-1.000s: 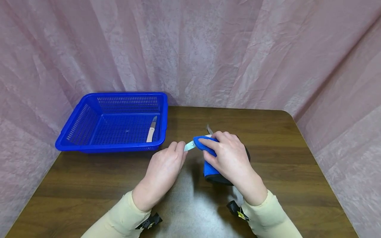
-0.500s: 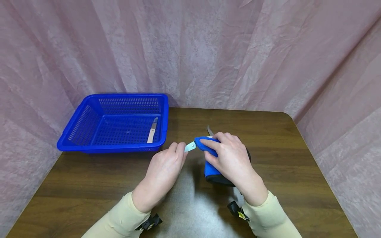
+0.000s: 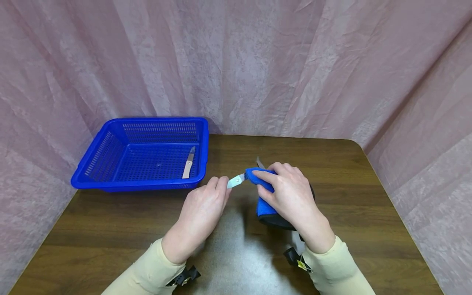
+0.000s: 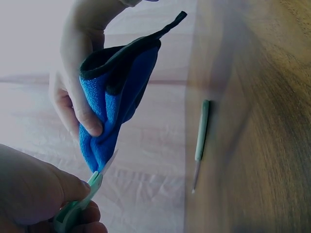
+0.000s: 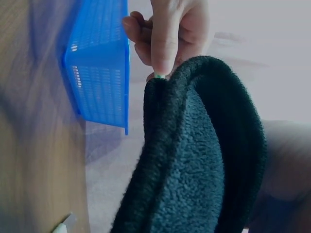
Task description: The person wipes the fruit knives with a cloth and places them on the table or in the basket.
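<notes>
My left hand [image 3: 200,213] grips the pale green handle [image 3: 236,180] of a knife, a rivet showing near its blade end. My right hand [image 3: 289,192] pinches a blue cloth [image 3: 266,207] with black edging, folded around the knife's blade. A short strip of bare metal shows between handle and cloth. In the left wrist view, part of the blade [image 4: 111,162] sticks out beside the cloth [image 4: 99,145]. Beyond my right hand, a second knife [image 3: 260,162] lies on the table, mostly hidden in the head view; its green handle [image 4: 202,131] shows in the left wrist view.
A blue plastic basket [image 3: 139,185] stands at the back left of the wooden table [image 3: 121,229]. Inside, near its right wall, lies a knife [image 3: 189,163] with a pale handle. Pink curtains [image 3: 236,65] hang behind the table and along its sides.
My right hand has slid slightly right with the cloth, away from the handle, baring a little of the blade. The left hand stays nearly in place, still gripping the knife.
</notes>
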A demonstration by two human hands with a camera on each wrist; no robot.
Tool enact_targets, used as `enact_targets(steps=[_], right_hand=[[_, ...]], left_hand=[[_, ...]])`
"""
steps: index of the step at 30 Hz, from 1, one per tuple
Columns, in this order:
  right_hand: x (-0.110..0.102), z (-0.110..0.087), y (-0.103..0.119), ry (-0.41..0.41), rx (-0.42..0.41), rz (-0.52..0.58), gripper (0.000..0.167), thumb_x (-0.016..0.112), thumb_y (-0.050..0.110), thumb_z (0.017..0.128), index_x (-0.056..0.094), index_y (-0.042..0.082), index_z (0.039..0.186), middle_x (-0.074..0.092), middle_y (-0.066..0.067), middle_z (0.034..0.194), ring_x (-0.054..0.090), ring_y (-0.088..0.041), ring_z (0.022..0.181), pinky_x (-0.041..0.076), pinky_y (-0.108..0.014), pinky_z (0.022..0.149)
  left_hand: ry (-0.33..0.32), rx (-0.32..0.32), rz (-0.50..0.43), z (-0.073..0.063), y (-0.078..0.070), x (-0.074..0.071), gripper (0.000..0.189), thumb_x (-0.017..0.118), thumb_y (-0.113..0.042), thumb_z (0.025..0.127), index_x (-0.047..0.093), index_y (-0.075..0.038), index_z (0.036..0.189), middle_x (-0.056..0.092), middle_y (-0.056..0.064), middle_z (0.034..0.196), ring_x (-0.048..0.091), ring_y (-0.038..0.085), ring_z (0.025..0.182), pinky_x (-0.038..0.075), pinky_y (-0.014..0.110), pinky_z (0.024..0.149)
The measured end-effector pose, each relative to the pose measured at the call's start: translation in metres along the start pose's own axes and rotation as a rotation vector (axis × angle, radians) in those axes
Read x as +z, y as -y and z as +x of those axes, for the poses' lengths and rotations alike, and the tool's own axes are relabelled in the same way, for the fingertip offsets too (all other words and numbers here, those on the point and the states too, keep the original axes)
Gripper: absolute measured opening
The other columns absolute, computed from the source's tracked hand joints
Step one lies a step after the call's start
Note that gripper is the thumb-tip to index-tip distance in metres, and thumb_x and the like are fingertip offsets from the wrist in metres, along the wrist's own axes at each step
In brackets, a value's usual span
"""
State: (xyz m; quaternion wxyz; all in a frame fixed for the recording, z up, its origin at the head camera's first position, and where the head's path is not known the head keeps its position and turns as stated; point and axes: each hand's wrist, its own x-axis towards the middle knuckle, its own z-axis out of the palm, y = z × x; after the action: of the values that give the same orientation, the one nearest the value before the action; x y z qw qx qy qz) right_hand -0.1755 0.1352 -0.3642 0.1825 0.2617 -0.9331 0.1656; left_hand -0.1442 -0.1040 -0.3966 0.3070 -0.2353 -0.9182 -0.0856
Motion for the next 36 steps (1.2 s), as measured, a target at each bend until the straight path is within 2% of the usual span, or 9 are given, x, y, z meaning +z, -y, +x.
enact_targets(steps=[10,23,36], right_hand=[[-0.003,0.0,-0.008,0.003,0.036,-0.003,0.037,0.083,0.022,0.094,0.084,0.023,0.131,0.075,-0.008,0.111,0.068,-0.031,0.099,0.055,-0.051,0.09],[-0.007,-0.001,-0.018,0.003,0.079,-0.007,0.035,0.08,0.022,0.095,0.084,0.023,0.131,0.075,-0.008,0.111,0.068,-0.031,0.099,0.054,-0.052,0.09],[-0.014,0.0,-0.023,0.037,0.14,-0.028,0.037,0.075,0.022,0.098,0.082,0.022,0.135,0.075,-0.011,0.113,0.067,-0.033,0.102,0.054,-0.054,0.09]], left_hand=[[0.008,-0.012,-0.01,0.0,0.002,-0.001,0.027,0.084,-0.014,0.099,0.062,0.001,0.103,0.052,0.008,0.074,0.057,0.022,0.05,0.046,0.035,0.041],[-0.013,-0.009,-0.009,0.001,0.005,-0.002,0.026,0.083,-0.013,0.1,0.061,0.001,0.102,0.054,0.009,0.075,0.059,0.025,0.052,0.047,0.038,0.042],[-0.032,-0.011,0.0,0.001,0.005,-0.003,0.025,0.083,-0.014,0.1,0.062,0.0,0.101,0.054,0.009,0.074,0.06,0.025,0.052,0.048,0.04,0.042]])
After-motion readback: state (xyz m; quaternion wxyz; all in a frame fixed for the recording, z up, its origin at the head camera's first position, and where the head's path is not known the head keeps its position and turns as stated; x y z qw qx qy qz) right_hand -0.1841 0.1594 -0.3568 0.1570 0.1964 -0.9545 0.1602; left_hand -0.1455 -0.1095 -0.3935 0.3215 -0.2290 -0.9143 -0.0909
